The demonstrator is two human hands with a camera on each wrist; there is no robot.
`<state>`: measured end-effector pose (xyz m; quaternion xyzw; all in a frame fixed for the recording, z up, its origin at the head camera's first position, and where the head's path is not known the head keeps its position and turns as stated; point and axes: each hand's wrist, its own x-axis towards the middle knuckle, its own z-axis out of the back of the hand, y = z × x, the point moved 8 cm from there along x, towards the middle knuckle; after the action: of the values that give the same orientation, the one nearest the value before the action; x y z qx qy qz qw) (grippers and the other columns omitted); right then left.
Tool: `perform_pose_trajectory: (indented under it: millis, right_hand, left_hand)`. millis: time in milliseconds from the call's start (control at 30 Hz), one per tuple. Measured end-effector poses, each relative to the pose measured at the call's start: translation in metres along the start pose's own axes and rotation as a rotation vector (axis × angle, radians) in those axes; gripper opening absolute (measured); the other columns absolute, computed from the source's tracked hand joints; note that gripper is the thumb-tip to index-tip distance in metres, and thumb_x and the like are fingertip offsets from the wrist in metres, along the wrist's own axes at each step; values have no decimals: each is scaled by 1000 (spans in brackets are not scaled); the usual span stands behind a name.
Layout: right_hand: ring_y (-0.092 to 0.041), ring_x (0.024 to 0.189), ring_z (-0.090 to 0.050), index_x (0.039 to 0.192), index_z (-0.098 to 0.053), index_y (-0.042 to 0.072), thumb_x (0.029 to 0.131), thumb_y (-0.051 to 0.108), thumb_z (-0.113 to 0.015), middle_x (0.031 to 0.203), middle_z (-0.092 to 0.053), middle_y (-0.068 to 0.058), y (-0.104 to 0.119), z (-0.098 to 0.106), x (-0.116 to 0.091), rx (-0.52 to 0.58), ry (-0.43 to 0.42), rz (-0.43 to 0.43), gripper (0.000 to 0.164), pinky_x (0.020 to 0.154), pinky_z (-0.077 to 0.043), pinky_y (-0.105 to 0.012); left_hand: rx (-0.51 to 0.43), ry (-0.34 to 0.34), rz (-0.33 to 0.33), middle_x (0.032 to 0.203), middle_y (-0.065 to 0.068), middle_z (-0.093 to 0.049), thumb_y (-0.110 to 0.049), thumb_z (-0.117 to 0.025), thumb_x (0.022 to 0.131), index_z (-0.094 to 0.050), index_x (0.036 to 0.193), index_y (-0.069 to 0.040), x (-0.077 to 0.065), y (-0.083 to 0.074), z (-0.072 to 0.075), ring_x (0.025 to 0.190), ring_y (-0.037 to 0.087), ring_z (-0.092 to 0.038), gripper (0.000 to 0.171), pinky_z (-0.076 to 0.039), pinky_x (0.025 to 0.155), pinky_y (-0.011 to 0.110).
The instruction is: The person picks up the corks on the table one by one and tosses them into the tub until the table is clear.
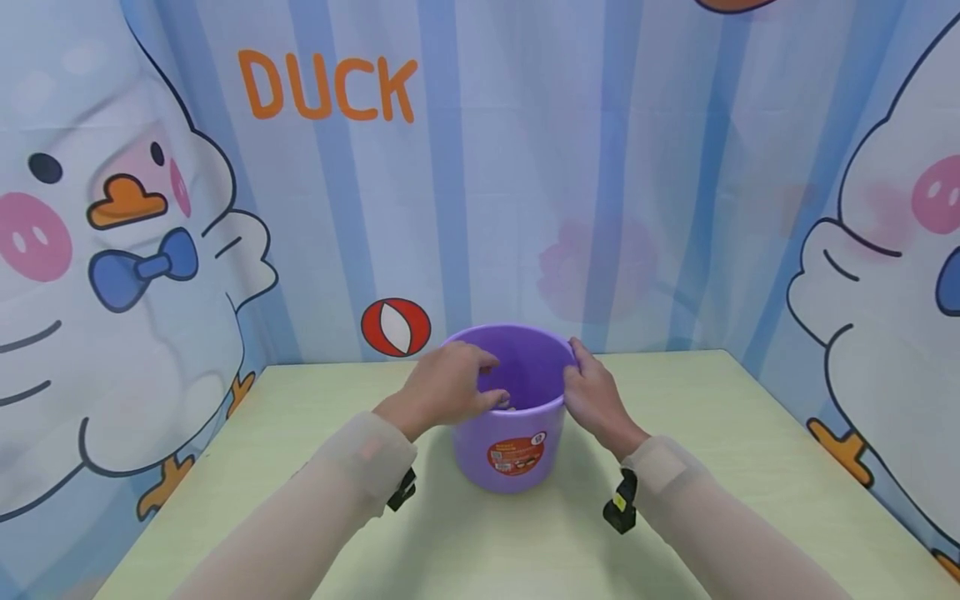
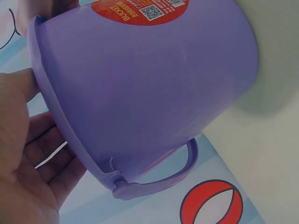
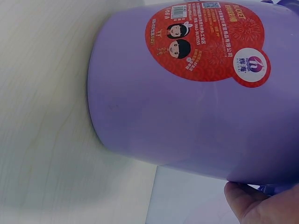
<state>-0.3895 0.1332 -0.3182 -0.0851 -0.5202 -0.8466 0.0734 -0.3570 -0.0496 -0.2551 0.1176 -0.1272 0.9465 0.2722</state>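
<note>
A purple plastic bucket (image 1: 510,454) with a red label (image 1: 516,456) stands upright on the table. The left hand (image 1: 450,385) reaches over its near-left rim, thumb and fingers spread apart above the opening. In the left wrist view, the left fingers (image 2: 51,149) show beyond the rim, partly hidden by it. A small pale bit (image 1: 507,403) shows beside the left thumb tip, just inside the rim. On the opposite side, the right hand (image 1: 597,398) grips the rim, thumb toward the inside. The right wrist view shows the right hand (image 3: 268,205) against the bucket's upper wall.
The pale table (image 1: 360,533) reaches back to a curtain (image 1: 510,208) printed with ducks, stripes and the word DUCK. The bucket's purple handle (image 2: 159,184) hangs down on its left side. Both wrists carry small black devices (image 1: 621,504).
</note>
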Motion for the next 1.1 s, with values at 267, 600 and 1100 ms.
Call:
perform_pose_trajectory:
  millis: [267,600,1100]
  right_hand:
    - [-33,156,-13,164,-12,3,106,18,-28,170,-15,-14,3,0,0,-6,0,6,62,126,-14,-48]
    - [-33,156,-14,164,-11,4,107,20,-29,170,-16,-15,1,2,1,-27,6,3,62,126,-14,-49]
    - [-34,156,-13,165,-11,8,111,33,-32,170,-15,-13,0,5,-3,-43,30,22,63,125,-13,-51]
  left_hand:
    - [-35,-50,27,120,3,-74,-37,-76,92,-72,128,-8,-4,4,4,112,20,-67,47,-56,95,38]
    - [-58,-127,19,117,3,-74,-36,-72,94,-73,125,-9,-15,10,7,108,20,-68,41,-57,92,39]
    - [15,-208,17,125,7,-70,-41,-67,96,-70,129,-9,-34,22,13,120,27,-63,46,-56,95,46]
